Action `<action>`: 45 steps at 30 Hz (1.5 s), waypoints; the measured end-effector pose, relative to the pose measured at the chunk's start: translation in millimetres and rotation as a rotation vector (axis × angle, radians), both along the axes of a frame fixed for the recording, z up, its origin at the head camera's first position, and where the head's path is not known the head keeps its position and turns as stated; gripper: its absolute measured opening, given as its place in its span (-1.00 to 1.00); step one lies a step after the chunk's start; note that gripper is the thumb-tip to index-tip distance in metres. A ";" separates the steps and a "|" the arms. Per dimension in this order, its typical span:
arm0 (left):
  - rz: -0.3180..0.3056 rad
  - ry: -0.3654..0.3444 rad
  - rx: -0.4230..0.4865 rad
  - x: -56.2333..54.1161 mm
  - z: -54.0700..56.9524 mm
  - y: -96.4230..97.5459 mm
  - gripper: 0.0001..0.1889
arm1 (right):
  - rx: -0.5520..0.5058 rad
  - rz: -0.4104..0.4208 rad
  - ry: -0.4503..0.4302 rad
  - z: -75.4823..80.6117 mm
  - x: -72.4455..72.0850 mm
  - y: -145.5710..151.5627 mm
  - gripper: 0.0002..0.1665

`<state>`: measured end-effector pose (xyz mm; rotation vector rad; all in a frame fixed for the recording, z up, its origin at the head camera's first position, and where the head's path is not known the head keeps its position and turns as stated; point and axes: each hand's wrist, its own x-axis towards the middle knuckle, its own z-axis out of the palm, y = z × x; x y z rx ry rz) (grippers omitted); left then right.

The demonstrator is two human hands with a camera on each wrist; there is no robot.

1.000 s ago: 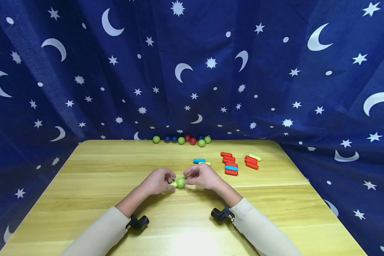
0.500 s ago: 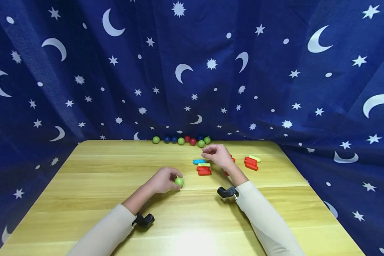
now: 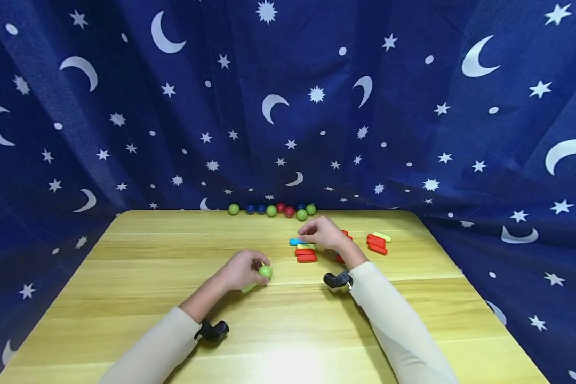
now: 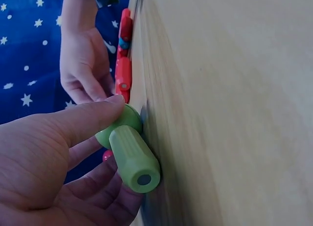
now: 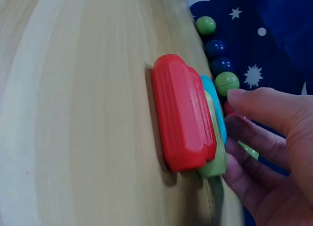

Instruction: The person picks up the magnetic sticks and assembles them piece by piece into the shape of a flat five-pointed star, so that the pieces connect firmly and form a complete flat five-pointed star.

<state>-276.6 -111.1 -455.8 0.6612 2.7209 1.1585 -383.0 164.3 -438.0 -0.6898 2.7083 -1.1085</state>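
Note:
My left hand (image 3: pixel 244 270) pinches a green ball (image 3: pixel 265 272) between thumb and fingers. In the left wrist view, a light green rod (image 4: pixel 134 157) with a dark round spot on its end joins that ball and points toward the camera. My right hand (image 3: pixel 322 232) hovers at a blue rod (image 3: pixel 296 242), its thumb and fingers apart with no held thing visible between them. Whether a fingertip touches the blue rod I cannot tell. Nearer me lie a yellow-green rod (image 3: pixel 306 246) and two red rods (image 3: pixel 306 258), side by side.
Several green, blue and red balls (image 3: pixel 271 211) line the table's back edge. Partly hidden behind my right forearm are more red rods (image 3: pixel 345 233). Farther right lie red rods (image 3: pixel 376 244) and a yellow-green rod (image 3: pixel 382 236). A star-patterned blue curtain (image 3: pixel 288 106) hangs behind the table (image 3: pixel 173 240).
My right hand has left the green ball and moved back and right to the blue rod. The left hand keeps the ball, shifted slightly left, and more of its rod shows.

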 end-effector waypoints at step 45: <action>0.055 -0.049 0.038 -2.1 -2.5 -7.5 -0.72 | -0.079 0.019 0.034 -3.3 16.6 -10.4 -0.76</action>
